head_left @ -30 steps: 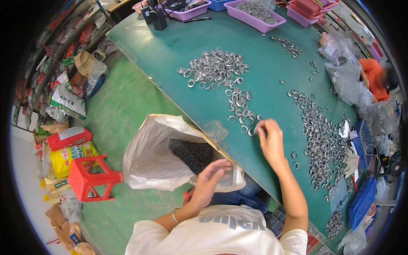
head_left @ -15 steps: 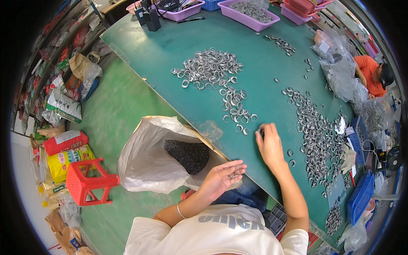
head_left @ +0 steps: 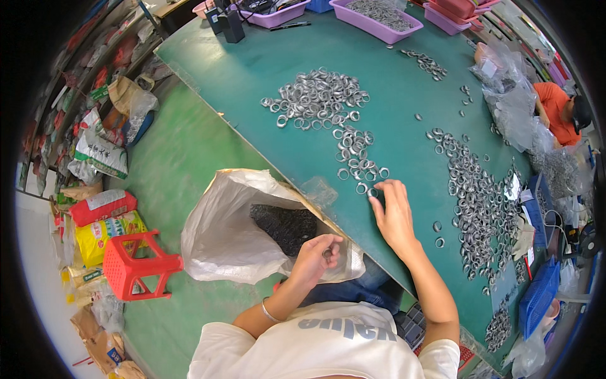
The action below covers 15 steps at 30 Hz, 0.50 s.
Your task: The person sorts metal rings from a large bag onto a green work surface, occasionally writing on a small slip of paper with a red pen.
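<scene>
My left hand [head_left: 314, 260] is curled closed over the mouth of a white woven sack [head_left: 218, 243], with a small metal ring [head_left: 327, 252] showing at its fingers. Inside the sack lies a heap of dark, shiny small pieces [head_left: 287, 228]. On the green table, my right hand [head_left: 396, 218] has thumb and forefinger at either side of a metal ring [head_left: 373, 192], at the near end of a trail of loose rings [head_left: 355, 151]. That trail leads back to a bigger pile of silver rings [head_left: 319, 95].
A wide spread of darker rings [head_left: 483, 208] covers the table's right side. Purple trays [head_left: 379, 24] stand along the far edge. A red stool [head_left: 136, 265] is on the floor at left. Beyond the plastic bags [head_left: 508, 107] at right sits a person in orange [head_left: 558, 114].
My right hand has shifted left to a ring at the end of the trail. The left hand, palm up with fingers extended before, has curled closed and moved left over the sack.
</scene>
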Motion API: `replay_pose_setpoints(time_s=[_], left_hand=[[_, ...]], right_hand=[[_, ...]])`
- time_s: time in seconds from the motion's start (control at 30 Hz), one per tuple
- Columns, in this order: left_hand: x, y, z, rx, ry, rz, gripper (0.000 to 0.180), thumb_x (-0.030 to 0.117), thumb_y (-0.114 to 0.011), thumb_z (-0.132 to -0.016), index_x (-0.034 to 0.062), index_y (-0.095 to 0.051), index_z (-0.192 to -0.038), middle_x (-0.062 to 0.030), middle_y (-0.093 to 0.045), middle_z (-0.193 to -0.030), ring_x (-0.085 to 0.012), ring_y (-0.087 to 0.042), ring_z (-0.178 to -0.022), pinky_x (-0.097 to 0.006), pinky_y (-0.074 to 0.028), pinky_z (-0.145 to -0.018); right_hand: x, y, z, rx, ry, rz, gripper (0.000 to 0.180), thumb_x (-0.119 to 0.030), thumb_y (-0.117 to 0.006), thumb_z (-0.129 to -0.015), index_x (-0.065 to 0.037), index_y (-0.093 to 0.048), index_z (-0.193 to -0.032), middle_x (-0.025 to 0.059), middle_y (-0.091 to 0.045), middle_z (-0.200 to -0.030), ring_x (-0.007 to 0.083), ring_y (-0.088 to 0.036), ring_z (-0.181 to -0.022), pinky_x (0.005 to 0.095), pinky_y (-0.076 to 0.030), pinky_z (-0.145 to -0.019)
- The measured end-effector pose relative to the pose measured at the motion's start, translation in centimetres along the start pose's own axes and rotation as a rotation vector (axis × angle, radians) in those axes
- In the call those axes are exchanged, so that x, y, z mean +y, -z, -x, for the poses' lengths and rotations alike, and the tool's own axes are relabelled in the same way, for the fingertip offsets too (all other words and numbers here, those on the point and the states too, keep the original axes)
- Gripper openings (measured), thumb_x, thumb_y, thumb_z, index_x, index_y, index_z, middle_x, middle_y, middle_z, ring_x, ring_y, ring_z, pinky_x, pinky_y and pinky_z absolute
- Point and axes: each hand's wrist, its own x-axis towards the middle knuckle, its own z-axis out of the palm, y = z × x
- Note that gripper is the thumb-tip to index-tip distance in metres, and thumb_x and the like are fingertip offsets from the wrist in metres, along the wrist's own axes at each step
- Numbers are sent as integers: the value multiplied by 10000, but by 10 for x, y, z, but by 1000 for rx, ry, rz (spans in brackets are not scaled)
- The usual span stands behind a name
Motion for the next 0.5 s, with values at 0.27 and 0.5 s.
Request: replay_pose_setpoints(time_s=[0.27, 0.5], left_hand=[[-7, 4, 12, 426, -225, -92, 294, 122, -527, -951, 23, -584, -1222, -72, -614, -1100, -151, -563, -943, -309, -434, -838], [7, -14, 29, 134, -315, -108, 433, 127, -511, -950, -23, -444, -1350, -132, -498, -1331, -247, -475, -1228, -405, -381, -1032]], right_hand=[[4, -11, 3, -51, 49, 166, 247, -65, -673, -799, 16, -575, -1010, 150, -553, -1026, 330, -528, -957, 417, -446, -815], [4, -6, 7, 49, 67, 79, 108, -56, -663, -798, 2, -604, -867, 121, -597, -906, 310, -570, -846, 405, -461, -756]])
